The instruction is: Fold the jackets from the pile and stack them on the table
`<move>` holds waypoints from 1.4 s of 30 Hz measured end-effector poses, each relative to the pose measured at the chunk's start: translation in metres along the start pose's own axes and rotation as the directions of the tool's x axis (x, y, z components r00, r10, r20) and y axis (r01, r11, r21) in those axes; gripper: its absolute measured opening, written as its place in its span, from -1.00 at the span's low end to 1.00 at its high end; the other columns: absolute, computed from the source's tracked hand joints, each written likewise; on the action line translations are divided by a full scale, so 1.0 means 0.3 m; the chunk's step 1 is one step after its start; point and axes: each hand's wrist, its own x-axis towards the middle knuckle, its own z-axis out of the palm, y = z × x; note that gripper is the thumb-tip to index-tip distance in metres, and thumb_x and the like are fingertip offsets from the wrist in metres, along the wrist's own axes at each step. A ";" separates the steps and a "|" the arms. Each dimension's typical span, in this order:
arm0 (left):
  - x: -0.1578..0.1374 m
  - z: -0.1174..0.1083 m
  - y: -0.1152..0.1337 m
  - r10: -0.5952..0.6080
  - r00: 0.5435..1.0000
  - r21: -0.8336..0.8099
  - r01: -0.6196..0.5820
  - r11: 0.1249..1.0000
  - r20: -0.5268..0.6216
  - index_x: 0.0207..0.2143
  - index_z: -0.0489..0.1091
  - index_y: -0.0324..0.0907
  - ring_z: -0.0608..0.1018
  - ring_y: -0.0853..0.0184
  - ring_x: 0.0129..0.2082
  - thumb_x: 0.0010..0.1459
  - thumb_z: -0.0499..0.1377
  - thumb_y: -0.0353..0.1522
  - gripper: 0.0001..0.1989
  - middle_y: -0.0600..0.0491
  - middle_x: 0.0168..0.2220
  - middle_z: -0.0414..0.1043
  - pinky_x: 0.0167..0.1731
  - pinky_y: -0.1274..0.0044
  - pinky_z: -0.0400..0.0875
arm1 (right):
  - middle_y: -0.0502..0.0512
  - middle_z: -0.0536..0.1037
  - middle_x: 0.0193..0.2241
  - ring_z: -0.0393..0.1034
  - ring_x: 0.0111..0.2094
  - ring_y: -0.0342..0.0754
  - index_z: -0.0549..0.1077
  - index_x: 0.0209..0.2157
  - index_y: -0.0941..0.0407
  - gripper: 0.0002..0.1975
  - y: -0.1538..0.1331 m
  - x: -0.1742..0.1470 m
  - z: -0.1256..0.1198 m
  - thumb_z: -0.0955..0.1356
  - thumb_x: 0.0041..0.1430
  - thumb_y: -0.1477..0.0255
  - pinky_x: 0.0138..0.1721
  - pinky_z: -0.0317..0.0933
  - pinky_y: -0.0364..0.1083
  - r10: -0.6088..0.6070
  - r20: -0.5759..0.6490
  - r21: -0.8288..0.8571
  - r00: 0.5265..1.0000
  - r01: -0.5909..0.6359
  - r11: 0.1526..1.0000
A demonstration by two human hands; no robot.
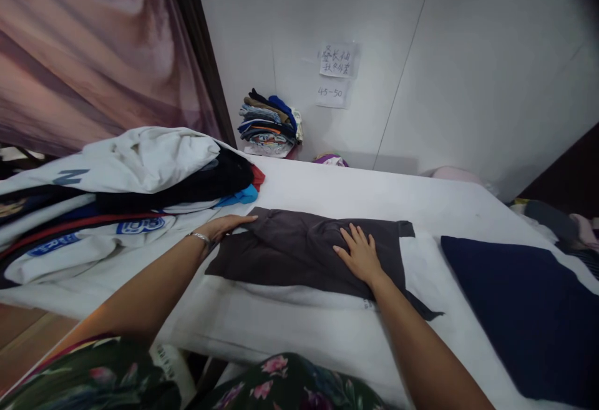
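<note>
A dark grey garment (pixel 290 251) lies folded into a long strip across the white table, creased near its middle. My right hand (pixel 362 254) rests flat on its right half with the fingers spread. At the garment's upper left edge is my left hand (pixel 227 228), fingers close together and closed on the cloth; the thumb is hidden. White material (pixel 418 260) shows beyond the right end and along the near edge. A dark pointed flap of cloth sticks out under my right forearm.
To the left is a heap of loose clothes (pixel 154 160). A folded navy garment (pixel 519 297) lies at the right. Against the wall stands a stack of folded clothes (pixel 269 123), near handwritten paper signs (pixel 334 76). A pinkish curtain (pixel 103 48) hangs at the left.
</note>
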 end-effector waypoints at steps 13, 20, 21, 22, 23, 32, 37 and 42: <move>0.013 0.052 -0.038 0.263 0.950 0.038 -0.260 0.965 -0.168 -0.33 0.41 -0.17 0.60 0.11 -0.38 -0.44 0.43 -0.10 -0.42 0.02 -0.43 0.55 -0.42 0.41 0.48 | 0.18 0.05 0.35 -0.15 0.36 0.14 0.15 0.29 0.05 -0.37 -0.091 -0.039 -0.038 0.21 0.29 0.08 0.29 -0.25 0.28 -0.229 -0.056 0.059 0.972 0.232 0.971; -0.045 0.037 -0.012 0.080 0.989 -0.076 -0.090 0.993 -0.125 -0.28 0.45 -0.20 0.62 0.07 -0.39 -0.41 0.44 -0.09 -0.39 -0.06 -0.37 0.59 -0.42 0.37 0.51 | 0.17 0.04 0.35 -0.15 0.36 0.14 0.13 0.30 0.04 -0.36 -0.089 -0.040 -0.021 0.22 0.28 0.07 0.30 -0.27 0.28 -0.224 -0.041 0.059 0.974 0.226 0.972; -0.057 0.035 -0.008 0.048 0.995 -0.102 -0.057 0.993 -0.087 -0.29 0.45 -0.20 0.62 0.05 -0.39 -0.41 0.45 -0.08 -0.40 -0.07 -0.37 0.59 -0.42 0.35 0.52 | 0.17 0.05 0.35 -0.15 0.36 0.14 0.13 0.30 0.04 -0.36 -0.088 -0.039 -0.020 0.22 0.28 0.07 0.30 -0.27 0.28 -0.224 -0.042 0.062 0.974 0.227 0.972; -0.066 0.032 -0.004 0.016 0.999 -0.123 -0.021 0.992 -0.041 -0.31 0.46 -0.19 0.62 0.03 -0.40 -0.41 0.45 -0.08 -0.41 -0.09 -0.38 0.59 -0.43 0.33 0.52 | 0.18 0.05 0.35 -0.14 0.36 0.14 0.13 0.30 0.04 -0.36 -0.089 -0.039 -0.019 0.22 0.28 0.07 0.30 -0.27 0.28 -0.225 -0.042 0.066 0.974 0.227 0.972; -0.073 0.029 -0.001 -0.018 1.000 -0.142 0.019 0.990 0.011 -0.33 0.47 -0.19 0.62 0.01 -0.40 -0.41 0.45 -0.07 -0.42 -0.11 -0.39 0.59 -0.44 0.31 0.53 | 0.18 0.06 0.34 -0.14 0.36 0.14 0.14 0.29 0.04 -0.37 -0.089 -0.038 -0.018 0.22 0.28 0.08 0.29 -0.26 0.29 -0.224 -0.041 0.070 0.974 0.227 0.971; -0.030 0.029 0.025 0.412 0.862 0.483 -0.237 0.843 -0.296 -0.12 0.44 -0.29 0.50 -0.16 0.00 -0.21 0.33 -0.12 -0.39 -0.29 -0.02 0.48 -0.06 0.18 0.41 | 0.23 0.09 0.33 -0.12 0.35 0.17 0.17 0.27 0.07 -0.30 -0.100 -0.047 -0.037 0.30 0.19 0.04 0.29 -0.27 0.32 -0.210 -0.066 0.108 0.975 0.216 0.970; -0.077 0.205 0.066 0.761 0.607 0.680 -0.460 0.571 -0.228 -0.03 0.42 -0.24 0.44 -0.02 0.07 0.06 0.17 -0.19 -0.54 -0.21 0.04 0.44 0.05 0.26 0.31 | 0.31 0.05 0.34 -0.12 0.34 0.24 0.15 0.28 0.08 -0.15 -0.131 -0.078 -0.049 0.45 0.02 0.09 0.26 -0.22 0.34 -0.274 -0.101 0.068 0.956 0.282 0.957; -0.121 0.446 0.115 0.514 0.857 0.055 -0.515 0.855 0.037 -0.23 0.47 -0.19 0.52 0.27 -0.51 -0.04 0.29 -0.17 -0.65 -0.01 -0.41 0.53 -0.50 0.47 0.38 | 0.29 0.28 0.23 0.13 0.24 0.20 0.37 0.11 0.11 -0.47 -0.119 -0.079 -0.033 0.42 0.10 0.34 0.18 0.06 0.22 -0.259 -0.163 0.173 0.952 0.286 0.942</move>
